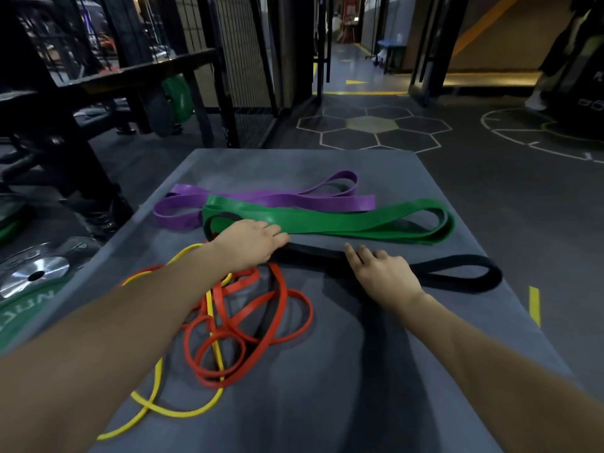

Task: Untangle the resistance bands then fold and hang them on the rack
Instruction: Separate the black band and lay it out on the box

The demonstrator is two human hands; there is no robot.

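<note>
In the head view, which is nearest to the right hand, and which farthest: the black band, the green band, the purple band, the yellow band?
From the right hand:
1. Black band: under the hand, touching it.
2. Green band: just beyond the black one.
3. Purple band: at the far side, behind the green.
4. Yellow band: near left corner, tangled with red.

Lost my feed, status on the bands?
Both hands flat on black band, left hand, right hand, no grip. Purple band, green band laid out. Red band, yellow band tangled.

Both hands (253,243) on black band (457,273)
</note>
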